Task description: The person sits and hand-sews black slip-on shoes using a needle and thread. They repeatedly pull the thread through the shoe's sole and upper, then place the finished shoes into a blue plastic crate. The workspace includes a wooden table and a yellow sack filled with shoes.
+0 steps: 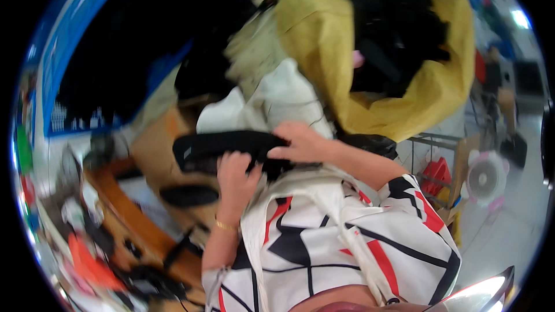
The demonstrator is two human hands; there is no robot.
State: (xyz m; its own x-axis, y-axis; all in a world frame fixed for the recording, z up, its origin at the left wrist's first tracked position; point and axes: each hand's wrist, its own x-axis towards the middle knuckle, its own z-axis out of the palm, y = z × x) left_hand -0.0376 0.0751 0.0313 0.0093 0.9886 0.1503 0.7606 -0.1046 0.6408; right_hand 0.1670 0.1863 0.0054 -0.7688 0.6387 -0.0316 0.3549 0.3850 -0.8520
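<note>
A long black cloth piece (222, 143), folded or padded, lies across in front of my body; its exact kind does not show. At its lower edge my left hand (234, 176) is closed, fingertips curled over the fabric. My right hand (303, 141) grips the piece's right end, thumb pointing left. Just beyond it rises white sheeting (283, 95), crumpled. A flat black oval piece (189, 195) rests on brown cardboard near my left wrist. Motion blurs the finger details somewhat.
Beyond to the right stands a big yellow sack (315, 37) of black pieces. A blue crate (63, 52) heaped with black material is at far left. Nearby are a wooden frame (124, 205), a white-and-pink fan (487, 178) and a red plastic thing (435, 176).
</note>
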